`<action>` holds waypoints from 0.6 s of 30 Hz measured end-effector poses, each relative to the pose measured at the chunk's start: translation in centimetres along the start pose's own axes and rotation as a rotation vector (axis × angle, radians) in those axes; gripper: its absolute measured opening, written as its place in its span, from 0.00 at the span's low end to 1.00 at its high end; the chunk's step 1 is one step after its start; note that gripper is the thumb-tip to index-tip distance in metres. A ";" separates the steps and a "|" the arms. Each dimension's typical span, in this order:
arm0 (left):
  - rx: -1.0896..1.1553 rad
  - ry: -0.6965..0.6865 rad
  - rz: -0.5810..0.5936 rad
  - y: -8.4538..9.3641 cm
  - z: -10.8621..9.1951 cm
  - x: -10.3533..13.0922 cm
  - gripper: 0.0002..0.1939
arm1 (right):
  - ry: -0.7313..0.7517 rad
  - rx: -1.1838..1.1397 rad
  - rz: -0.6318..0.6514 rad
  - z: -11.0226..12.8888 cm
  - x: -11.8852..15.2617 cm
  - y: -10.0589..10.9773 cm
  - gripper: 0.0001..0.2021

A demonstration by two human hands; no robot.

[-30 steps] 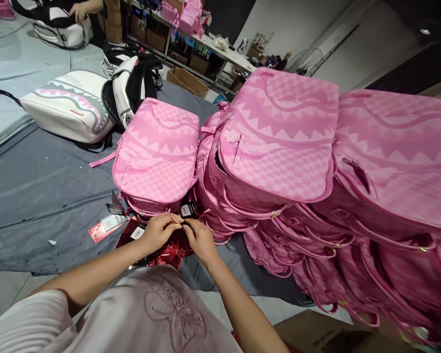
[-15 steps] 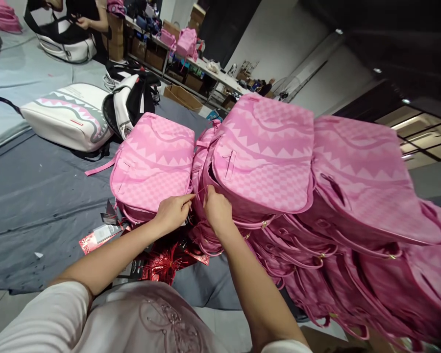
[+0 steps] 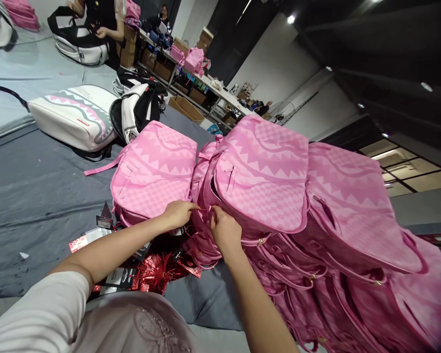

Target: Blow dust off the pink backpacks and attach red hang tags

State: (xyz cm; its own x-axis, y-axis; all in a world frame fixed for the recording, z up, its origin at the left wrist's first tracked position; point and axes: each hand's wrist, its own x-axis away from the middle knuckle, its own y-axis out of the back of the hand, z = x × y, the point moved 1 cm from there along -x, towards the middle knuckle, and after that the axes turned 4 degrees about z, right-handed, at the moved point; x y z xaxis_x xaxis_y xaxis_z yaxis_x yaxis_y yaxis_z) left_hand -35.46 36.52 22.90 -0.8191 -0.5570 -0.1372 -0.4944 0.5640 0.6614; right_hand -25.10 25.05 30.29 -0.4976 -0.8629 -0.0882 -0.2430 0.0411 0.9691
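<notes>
My left hand (image 3: 180,214) is closed in a pinch on a thin red string (image 3: 204,210), which stretches toward my right hand. My right hand (image 3: 226,229) pinches at the side of a pink backpack (image 3: 264,171); what looks like a small pink zipper pull shows at its fingertips. This backpack lies on top of a stack and bears a zigzag and checkered print. Left of it lies another pink backpack (image 3: 154,171), beside my left hand. Below my left forearm is a bundle of red strings (image 3: 161,272) with black, white and red hang tags (image 3: 117,278).
More pink backpacks (image 3: 353,196) are stacked at the right. A white backpack (image 3: 73,115) with a toothed print lies on the grey cloth (image 3: 40,196). At the back left a person (image 3: 106,24) handles a white and black bag (image 3: 83,49). A cardboard box (image 3: 185,108) stands beyond.
The view has tilted, so the backpacks sit lower in it. Both hands remain at the pink backpack's side, and the red string between them now shows more clearly.
</notes>
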 end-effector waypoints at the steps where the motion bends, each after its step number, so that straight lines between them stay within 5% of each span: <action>1: 0.045 -0.009 0.008 -0.2 0.1 -0.6 0.21 | 0.008 0.031 0.027 0.2 -0.2 0.3 0.14; 6: 0.525 0.013 0.142 -1.4 0.9 -3.0 0.19 | 0.062 0.197 0.081 0.9 -0.8 0.9 0.14; 12: 1.077 0.109 0.284 -2.2 1.0 -2.9 0.14 | 0.099 0.320 -0.075 1.0 0.2 -0.5 0.14; 18: 1.097 0.278 0.284 -2.4 0.5 -3.8 0.13 | 0.074 0.341 -0.092 0.9 0.1 -0.9 0.14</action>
State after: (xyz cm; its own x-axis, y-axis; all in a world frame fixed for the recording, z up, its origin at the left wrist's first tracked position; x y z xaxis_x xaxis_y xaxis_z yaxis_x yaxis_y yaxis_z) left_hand -31.31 37.63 21.44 -0.9160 -0.3636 0.1693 -0.4010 0.8388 -0.3682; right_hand -25.63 25.38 29.17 -0.4022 -0.9044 -0.1428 -0.5539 0.1161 0.8245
